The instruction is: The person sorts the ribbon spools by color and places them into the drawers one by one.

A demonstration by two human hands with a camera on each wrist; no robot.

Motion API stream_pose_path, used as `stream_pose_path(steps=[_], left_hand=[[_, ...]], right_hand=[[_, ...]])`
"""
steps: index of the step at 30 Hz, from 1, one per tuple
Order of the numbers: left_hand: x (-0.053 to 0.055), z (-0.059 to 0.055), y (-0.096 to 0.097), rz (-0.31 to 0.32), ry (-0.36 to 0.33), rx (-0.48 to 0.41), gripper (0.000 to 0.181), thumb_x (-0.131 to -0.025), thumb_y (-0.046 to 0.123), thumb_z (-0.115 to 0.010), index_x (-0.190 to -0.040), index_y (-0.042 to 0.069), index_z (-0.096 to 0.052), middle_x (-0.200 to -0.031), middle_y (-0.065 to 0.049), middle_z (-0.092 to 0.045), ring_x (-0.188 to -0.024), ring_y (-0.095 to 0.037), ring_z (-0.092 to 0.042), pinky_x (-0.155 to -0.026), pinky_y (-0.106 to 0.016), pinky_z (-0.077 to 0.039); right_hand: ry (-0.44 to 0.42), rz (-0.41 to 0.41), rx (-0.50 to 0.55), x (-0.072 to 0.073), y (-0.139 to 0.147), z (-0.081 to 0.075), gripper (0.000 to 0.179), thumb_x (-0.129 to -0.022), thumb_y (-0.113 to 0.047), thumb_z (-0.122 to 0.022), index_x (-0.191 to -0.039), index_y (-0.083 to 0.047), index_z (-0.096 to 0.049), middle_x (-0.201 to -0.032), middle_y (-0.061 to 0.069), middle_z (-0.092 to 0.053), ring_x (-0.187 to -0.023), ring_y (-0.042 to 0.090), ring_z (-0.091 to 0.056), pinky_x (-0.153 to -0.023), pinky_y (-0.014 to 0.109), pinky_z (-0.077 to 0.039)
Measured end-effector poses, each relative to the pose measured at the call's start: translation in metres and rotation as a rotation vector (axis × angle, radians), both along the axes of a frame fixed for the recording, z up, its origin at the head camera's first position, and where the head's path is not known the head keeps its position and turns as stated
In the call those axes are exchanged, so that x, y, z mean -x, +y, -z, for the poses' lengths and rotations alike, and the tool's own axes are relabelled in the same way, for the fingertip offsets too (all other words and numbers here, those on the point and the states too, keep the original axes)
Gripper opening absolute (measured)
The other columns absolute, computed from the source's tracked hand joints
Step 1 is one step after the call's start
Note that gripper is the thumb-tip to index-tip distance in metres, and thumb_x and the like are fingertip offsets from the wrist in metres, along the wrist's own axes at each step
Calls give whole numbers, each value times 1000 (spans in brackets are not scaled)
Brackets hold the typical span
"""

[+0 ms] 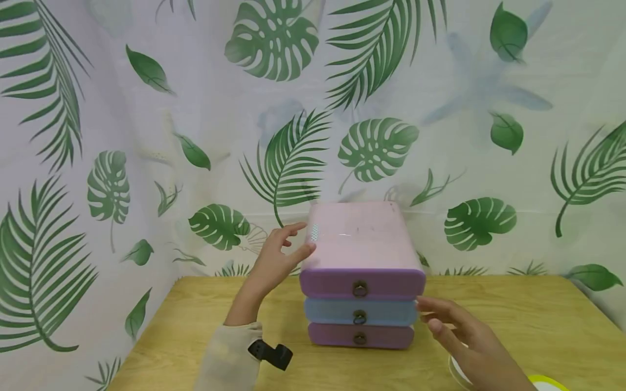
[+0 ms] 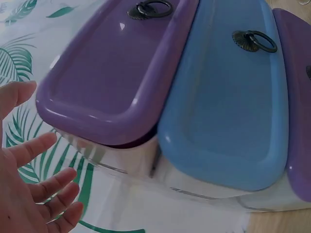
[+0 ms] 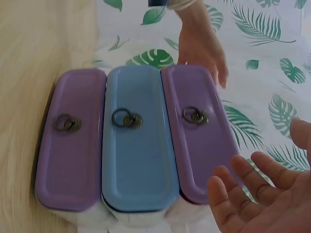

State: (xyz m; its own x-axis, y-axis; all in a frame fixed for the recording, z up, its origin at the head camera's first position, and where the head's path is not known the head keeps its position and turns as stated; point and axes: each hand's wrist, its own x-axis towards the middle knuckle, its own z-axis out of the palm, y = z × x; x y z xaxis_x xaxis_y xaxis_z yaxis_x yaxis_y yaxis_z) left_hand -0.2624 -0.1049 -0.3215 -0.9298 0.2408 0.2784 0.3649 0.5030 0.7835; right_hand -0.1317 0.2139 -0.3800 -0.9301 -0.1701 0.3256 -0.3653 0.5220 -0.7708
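A small cabinet with a pale pink top (image 1: 362,239) and three stacked drawers stands on the table. Its top drawer (image 1: 327,284) is purple, the middle drawer (image 2: 223,107) blue and the bottom drawer (image 3: 73,165) purple, each with a dark metal ring pull. Beside the cabinet's upper left side is my left hand (image 1: 281,259), thumb and fingers spread; the left wrist view shows nothing in it. My right hand (image 1: 464,339) is at the right end of the blue drawer, palm toward the cabinet, fingers loosely bent and holding nothing. Whether its fingertips touch, I cannot tell.
The cabinet rests on a wood-grain table (image 1: 195,320). Partly behind my right hand is a round, pale-rimmed object (image 1: 457,372), with a yellow-rimmed one (image 1: 548,380) at the bottom edge. A leaf-print sheet (image 1: 205,108) hangs close behind the cabinet.
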Motion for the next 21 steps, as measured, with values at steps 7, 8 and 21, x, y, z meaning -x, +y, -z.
stream_pose_path(steps=[7,8,21], left_hand=[[9,10,0,52,-65,-29,41,-91,34,-64,-131,26,-60,-132,-8,-51,-110,-30,-50,-79,-39,-46],[9,10,0,54,-69,-35,40,-90,33,-65,-130,26,-61,-132,-7,-52,-107,-29,-51,-77,-37,-47],[18,22,-3,193,-171,-134,49,-93,28,-64,-140,26,-50,-140,-14,-42,-93,-20,-57,-76,-32,-50]], right_hand=[[-204,-65,185,9,-29,-12,37,-105,-23,-40,-139,-12,-51,-131,12,-59,-104,-1,-61,-78,25,-54],[-217,-64,201,12,-32,-13,38,-105,-25,-40,-139,-12,-51,-130,14,-59,-102,1,-62,-77,26,-54],[-338,-174,366,38,-55,-1,48,-103,-31,-44,-140,0,-45,-121,19,-61,-90,15,-69,-73,34,-57]])
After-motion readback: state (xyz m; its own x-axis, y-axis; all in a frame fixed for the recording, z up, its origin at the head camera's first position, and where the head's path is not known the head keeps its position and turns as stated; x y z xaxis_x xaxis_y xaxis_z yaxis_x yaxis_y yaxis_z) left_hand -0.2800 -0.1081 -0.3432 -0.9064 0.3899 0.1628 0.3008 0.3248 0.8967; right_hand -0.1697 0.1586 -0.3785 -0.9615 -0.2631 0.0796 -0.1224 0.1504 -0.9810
